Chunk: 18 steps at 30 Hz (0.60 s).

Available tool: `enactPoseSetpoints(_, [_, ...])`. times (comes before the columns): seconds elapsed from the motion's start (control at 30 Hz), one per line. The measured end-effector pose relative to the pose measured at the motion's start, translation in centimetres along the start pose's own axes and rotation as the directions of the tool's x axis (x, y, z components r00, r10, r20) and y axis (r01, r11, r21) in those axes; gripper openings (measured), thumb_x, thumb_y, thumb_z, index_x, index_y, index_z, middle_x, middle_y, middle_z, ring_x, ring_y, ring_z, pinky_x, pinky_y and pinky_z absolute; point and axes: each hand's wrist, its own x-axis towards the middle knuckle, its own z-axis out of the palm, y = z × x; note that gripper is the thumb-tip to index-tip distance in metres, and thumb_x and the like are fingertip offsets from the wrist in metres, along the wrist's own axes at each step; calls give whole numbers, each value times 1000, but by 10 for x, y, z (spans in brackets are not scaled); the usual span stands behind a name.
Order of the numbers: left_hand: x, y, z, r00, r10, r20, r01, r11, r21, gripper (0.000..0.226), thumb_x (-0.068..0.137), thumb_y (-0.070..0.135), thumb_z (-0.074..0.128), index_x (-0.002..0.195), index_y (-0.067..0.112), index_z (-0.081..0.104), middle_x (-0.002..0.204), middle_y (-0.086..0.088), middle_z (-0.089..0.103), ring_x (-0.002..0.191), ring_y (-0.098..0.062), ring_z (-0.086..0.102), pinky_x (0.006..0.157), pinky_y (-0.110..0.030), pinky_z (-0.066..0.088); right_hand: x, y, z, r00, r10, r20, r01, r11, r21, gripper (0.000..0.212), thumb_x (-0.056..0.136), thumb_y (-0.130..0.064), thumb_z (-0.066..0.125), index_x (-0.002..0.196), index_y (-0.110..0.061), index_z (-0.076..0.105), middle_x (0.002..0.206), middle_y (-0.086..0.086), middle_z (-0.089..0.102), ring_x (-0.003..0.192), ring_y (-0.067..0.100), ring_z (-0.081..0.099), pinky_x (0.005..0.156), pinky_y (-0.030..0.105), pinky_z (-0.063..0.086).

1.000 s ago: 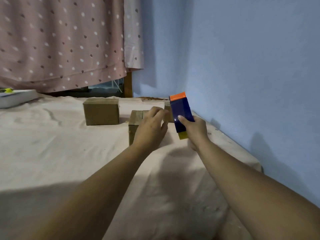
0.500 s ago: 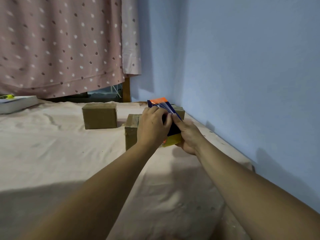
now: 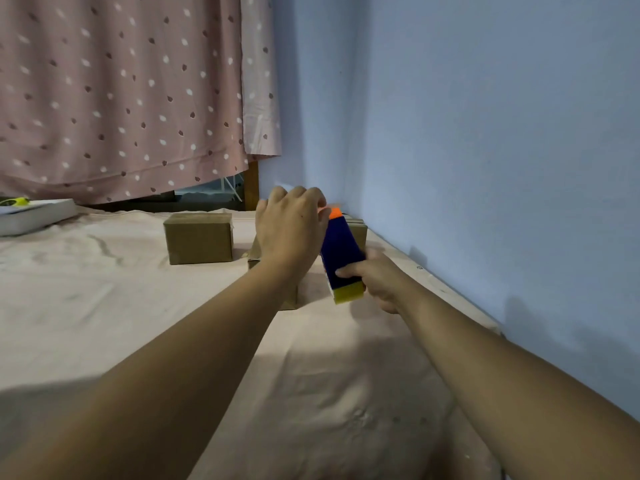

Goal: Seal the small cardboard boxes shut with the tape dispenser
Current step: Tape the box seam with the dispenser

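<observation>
The tape dispenser point(image 3: 341, 252) is blue with an orange top and a yellow bottom. It stands tilted in the air above the bed. My right hand point(image 3: 375, 277) grips its lower part. My left hand point(image 3: 291, 230) is raised beside it, fingers curled over the orange top; the fingertips are hidden. A closed cardboard box point(image 3: 198, 242) sits to the left on the sheet. A second box point(image 3: 255, 254) lies mostly hidden behind my left hand and wrist. A third box point(image 3: 358, 230) shows behind the dispenser, by the wall.
A pinkish sheet point(image 3: 104, 306) covers the bed. The blue wall point(image 3: 485, 168) runs along the right edge. A dotted pink curtain point(image 3: 121, 98) hangs at the back. A white book point(image 3: 34, 216) with a yellow-green item on it lies at the far left.
My left hand has risen from the dispenser's body to its orange top. The dispenser has swung more upright and shifted a little right in my right hand.
</observation>
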Motion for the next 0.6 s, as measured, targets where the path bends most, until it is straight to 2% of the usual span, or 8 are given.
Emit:
enactPoseSetpoints(0.07, [8, 0, -6, 1000, -27, -11, 27, 1000, -13, 28, 97, 39, 50, 117, 23, 62, 116, 3, 65, 109, -20, 50, 87, -33, 34, 2, 2, 0, 997, 23, -71, -30, 993, -110, 55, 73, -10, 71, 123, -13, 48, 111, 5, 64, 100, 21, 60, 86, 35, 49])
enactPoseSetpoints(0.17, [18, -7, -9, 996, -82, -26, 82, 997, -2, 27, 94, 42, 53, 111, 24, 66, 107, 2, 68, 104, -21, 52, 85, -35, 34, 4, 4, -2, 991, 42, -128, -65, 982, -179, 69, 60, -25, 76, 121, -15, 45, 108, 4, 62, 96, 22, 61, 85, 39, 51])
enactPoseSetpoints(0.23, [22, -15, -10, 989, -147, -28, 147, 989, -22, 26, 92, 43, 56, 106, 24, 69, 101, 2, 69, 100, -21, 52, 83, -35, 34, 3, 6, -4, 989, 29, -147, -67, 963, -263, 62, 67, -26, 75, 116, -16, 40, 103, 2, 59, 94, 20, 59, 82, 36, 50])
enactPoseSetpoints(0.3, [25, -26, -8, 974, -226, -8, 225, 973, -56, 25, 92, 43, 58, 103, 25, 70, 98, 2, 69, 98, -21, 53, 82, -35, 34, 0, 10, -7, 981, 20, -190, -91, 925, -369, 55, 71, -35, 69, 111, -21, 34, 96, -1, 58, 92, 19, 58, 88, 40, 48])
enactPoseSetpoints(0.37, [25, -36, -3, 958, -285, 21, 286, 956, -62, 26, 91, 45, 58, 101, 24, 71, 94, 2, 69, 94, -21, 56, 84, -35, 40, -5, 13, -8, 972, -2, -234, -117, 863, -492, 54, 72, -46, 64, 111, -27, 32, 88, -8, 58, 88, 16, 56, 95, 42, 41])
enactPoseSetpoints(0.47, [21, -45, 5, 946, -319, 57, 322, 945, -56, 28, 91, 45, 58, 100, 22, 70, 91, 1, 70, 87, -22, 60, 83, -42, 49, -10, 22, -4, 963, -60, -261, -117, 782, -612, 56, 77, -61, 57, 116, -31, 31, 87, -12, 61, 94, 19, 57, 93, 40, 30])
enactPoseSetpoints(0.53, [21, -48, 6, 937, -345, 57, 349, 933, -86, 27, 92, 45, 57, 96, 21, 68, 89, 1, 68, 85, -21, 59, 81, -42, 51, -11, 30, -2, 960, -110, -256, -108, 701, -705, 72, 72, -78, 50, 125, -34, 28, 102, -8, 65, 103, 22, 57, 93, 42, 25])
enactPoseSetpoints(0.6, [24, -51, 4, 924, -376, 68, 382, 916, -123, 25, 91, 46, 57, 91, 22, 65, 86, 1, 65, 83, -22, 58, 80, -42, 51, -11, 32, -6, 964, -126, -234, -102, 639, -763, 98, 64, -88, 48, 141, -38, 15, 112, -4, 64, 110, 24, 56, 94, 43, 24])
